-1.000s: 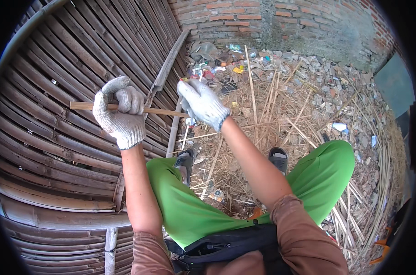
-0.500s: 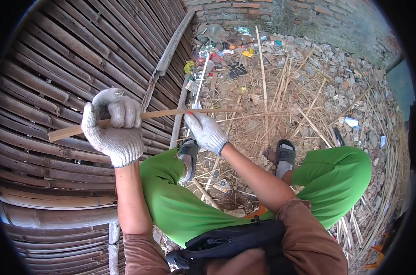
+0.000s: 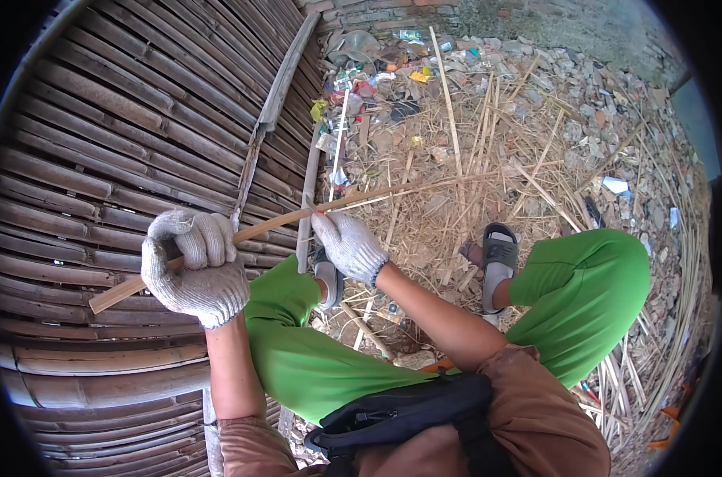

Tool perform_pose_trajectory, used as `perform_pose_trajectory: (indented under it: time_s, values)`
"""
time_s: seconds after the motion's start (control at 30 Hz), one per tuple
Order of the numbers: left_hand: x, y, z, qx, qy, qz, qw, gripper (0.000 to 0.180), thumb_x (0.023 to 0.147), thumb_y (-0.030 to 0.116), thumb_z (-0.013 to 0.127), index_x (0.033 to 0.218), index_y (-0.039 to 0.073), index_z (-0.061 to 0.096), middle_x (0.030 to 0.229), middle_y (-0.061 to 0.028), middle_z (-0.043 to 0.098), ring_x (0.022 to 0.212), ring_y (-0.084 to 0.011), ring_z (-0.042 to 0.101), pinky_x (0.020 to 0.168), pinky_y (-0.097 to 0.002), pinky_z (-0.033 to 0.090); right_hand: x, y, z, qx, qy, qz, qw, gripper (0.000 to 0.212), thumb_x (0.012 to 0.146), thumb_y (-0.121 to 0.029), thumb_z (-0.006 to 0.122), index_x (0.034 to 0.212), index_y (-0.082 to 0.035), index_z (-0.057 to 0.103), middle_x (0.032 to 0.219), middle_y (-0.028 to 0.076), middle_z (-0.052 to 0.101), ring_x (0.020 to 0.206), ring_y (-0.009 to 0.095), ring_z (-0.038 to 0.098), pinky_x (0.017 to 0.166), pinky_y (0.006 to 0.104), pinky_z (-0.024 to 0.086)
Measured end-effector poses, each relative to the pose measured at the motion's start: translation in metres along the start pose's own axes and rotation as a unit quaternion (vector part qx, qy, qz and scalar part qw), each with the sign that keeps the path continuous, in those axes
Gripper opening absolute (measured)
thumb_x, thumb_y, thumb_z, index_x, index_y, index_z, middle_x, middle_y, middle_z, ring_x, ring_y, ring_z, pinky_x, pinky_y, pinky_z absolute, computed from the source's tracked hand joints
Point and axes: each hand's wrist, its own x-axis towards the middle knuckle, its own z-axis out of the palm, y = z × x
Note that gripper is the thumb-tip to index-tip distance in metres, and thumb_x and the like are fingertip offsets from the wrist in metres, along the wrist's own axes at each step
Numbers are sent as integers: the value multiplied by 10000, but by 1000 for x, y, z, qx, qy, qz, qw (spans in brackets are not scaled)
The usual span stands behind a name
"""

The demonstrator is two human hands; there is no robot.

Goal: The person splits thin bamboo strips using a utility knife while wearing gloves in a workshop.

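My left hand (image 3: 198, 269), in a whitish knitted glove, is closed round a long, thin bamboo strip (image 3: 269, 224). The strip's thicker end juts out lower left of the fist, and its slender far end reaches up and right over the littered ground. My right hand (image 3: 350, 247), gloved too, is closed with its thumb and fingers against the strip's underside. A thin, blade-like tool (image 3: 308, 202) shows at its fingertips, crossing the strip beside a small reddish spot. The rest of that tool is hidden by the hand.
A slatted bamboo wall (image 3: 122, 159) stands close on my left, with a wooden post (image 3: 285, 71) on it. Loose bamboo strips (image 3: 448, 95), shavings and rubbish cover the ground. A brick wall (image 3: 520, 20) closes the far side. My sandalled feet and green-trousered knees flank the work area.
The strip has tilted: its left end is lower and its middle slants more steeply. My left hand has dropped in view, and my right hand has shifted slightly left and down.
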Motion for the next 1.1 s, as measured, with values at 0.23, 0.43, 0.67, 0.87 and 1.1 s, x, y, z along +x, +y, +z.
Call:
perform_pose_trajectory:
  time_s: [0.23, 0.43, 0.67, 0.87, 1.1]
  values:
    - [-6, -1, -2, -10, -17, -2, 1000, 412, 1077, 375, 507, 1039, -3, 667, 565, 46, 309, 489, -117, 344, 474, -309, 331, -6, -12, -4, -1, 21, 7, 1000, 539, 1121, -525, 434, 998, -65, 685, 697, 179, 713, 716, 427, 731, 664, 545, 571]
    - [-6, -4, 2, -17, -14, -11, 1000, 350, 1063, 341, 521, 989, 26, 654, 563, 37, 310, 469, -126, 326, 486, -322, 337, -2, 4, -8, 11, -71, -5, 997, 616, 1113, -568, 407, 1038, -42, 720, 895, 263, 708, 885, 473, 689, 780, 555, 522]
    - [-6, 0, 7, -11, -43, -14, 999, 345, 1065, 341, 530, 883, 56, 599, 546, 39, 319, 459, -127, 333, 485, -319, 356, -1, 8, -26, -53, -6, 99, 994, 747, 1115, -588, 288, 1045, 12, 727, 931, 320, 717, 927, 509, 698, 849, 584, 536]
    - [-6, -3, 5, 10, -14, -18, 1000, 349, 1059, 346, 526, 896, 48, 606, 557, 38, 314, 464, -130, 312, 476, -326, 330, -5, 9, -10, 0, -35, -21, 999, 719, 1098, -626, 374, 968, -14, 728, 871, 282, 712, 876, 499, 694, 809, 574, 541]
    - [-3, -1, 5, -6, -7, -37, 999, 307, 1045, 316, 547, 882, 64, 609, 557, 31, 320, 470, -137, 325, 485, -330, 349, 0, 17, -11, -5, -24, -4, 1000, 717, 1104, -638, 355, 967, -27, 704, 801, 232, 717, 863, 454, 727, 766, 553, 553]
